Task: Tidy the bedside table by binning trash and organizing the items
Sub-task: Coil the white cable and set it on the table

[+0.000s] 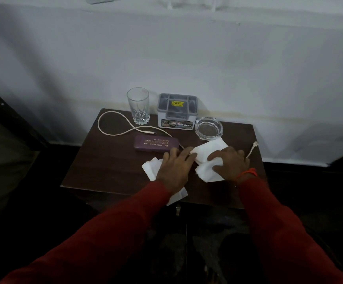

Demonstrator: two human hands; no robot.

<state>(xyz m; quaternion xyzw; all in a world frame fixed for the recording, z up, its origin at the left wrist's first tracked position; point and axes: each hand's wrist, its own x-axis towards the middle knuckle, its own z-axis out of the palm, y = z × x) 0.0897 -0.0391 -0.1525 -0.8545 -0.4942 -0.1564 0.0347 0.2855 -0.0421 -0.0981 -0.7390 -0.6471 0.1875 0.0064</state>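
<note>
**Both hands on the tissues at the front of the bedside table**

From my seat I see the dark wooden table (96, 160) standing against a pale wall (187, 58). My left hand (173, 169) lies palm down on a white tissue (151, 168) near the front edge; part of that tissue sticks out to the left of the hand, and another part shows below the wrist and hangs over the table's edge. The fingers are spread and flat, pressing rather than clenched. My right hand (231, 163) rests on a second, crumpled tissue (209, 149) just to the right; its fingers curl down onto the paper, but I cannot tell whether they have really gripped it. An orange thread (248, 173) circles the right wrist, above the red sleeve (279, 222).

Behind the hands lies a maroon glasses case (155, 142) with gold lettering, flat on the table. A white cable (113, 132) loops across the back left of the table, runs past the case and under the tissues, and its plug end shows at the right edge. At the back stand, from left to right, an upright clear drinking glass (138, 106), a grey plastic organiser box (177, 111) with a yellow sticker, and a round glass ashtray (208, 127) touching the far corner of the crumpled tissue.
</note>
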